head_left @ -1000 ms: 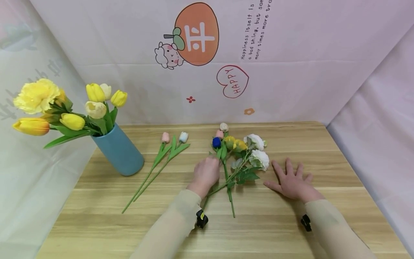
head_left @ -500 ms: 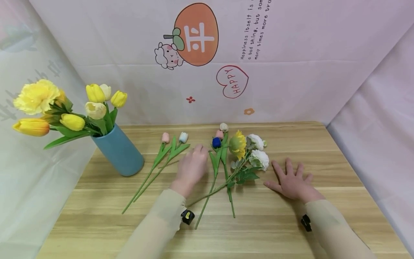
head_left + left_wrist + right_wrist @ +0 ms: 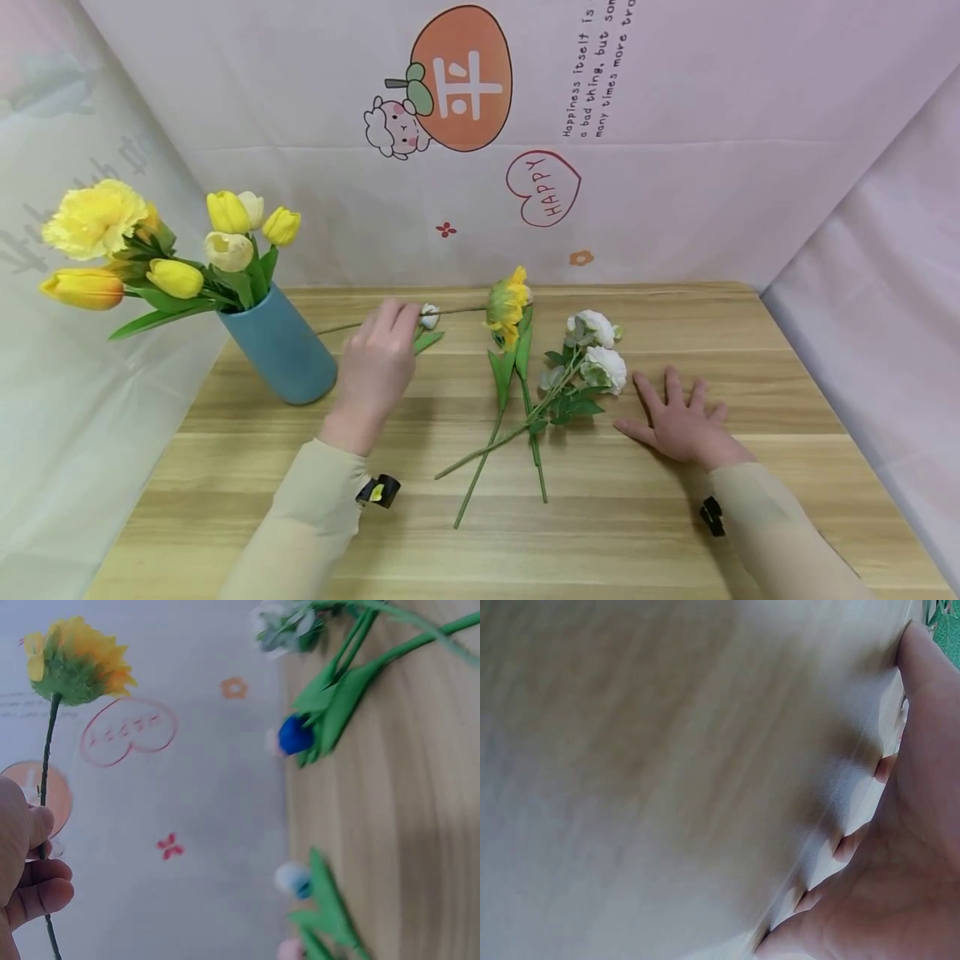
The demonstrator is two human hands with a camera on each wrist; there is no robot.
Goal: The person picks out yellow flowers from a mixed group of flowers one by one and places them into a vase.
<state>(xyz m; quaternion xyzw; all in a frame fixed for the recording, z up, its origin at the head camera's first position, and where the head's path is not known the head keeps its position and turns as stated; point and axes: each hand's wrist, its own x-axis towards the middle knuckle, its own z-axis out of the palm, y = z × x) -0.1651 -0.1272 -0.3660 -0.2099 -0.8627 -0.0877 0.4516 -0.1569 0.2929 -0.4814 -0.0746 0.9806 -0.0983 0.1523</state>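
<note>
My left hand (image 3: 377, 358) pinches the thin stem of a yellow sunflower (image 3: 507, 307) between thumb and fingers. The flower head points right, above the blue tulip, while the stem's other end runs left toward the blue vase (image 3: 279, 348). In the left wrist view the same sunflower (image 3: 75, 664) shows its green underside. A white-and-blue tulip (image 3: 429, 317) lies partly hidden behind the left hand. My right hand (image 3: 681, 423) rests on the table with its fingers spread, to the right of the white flowers (image 3: 602, 368). In the right wrist view its fingertips touch the wood.
Yellow and orange flowers (image 3: 172, 278) fill the vase, which leans at the table's left. Tulips with green leaves (image 3: 522, 346) lie crossed with the white flower stem mid-table. A printed cloth (image 3: 337, 208) hangs behind the wooden table (image 3: 570, 542).
My left hand has drawn the sunflower out from among the flowers at the middle and carried it left and upward, toward the vase. The right hand stays in place.
</note>
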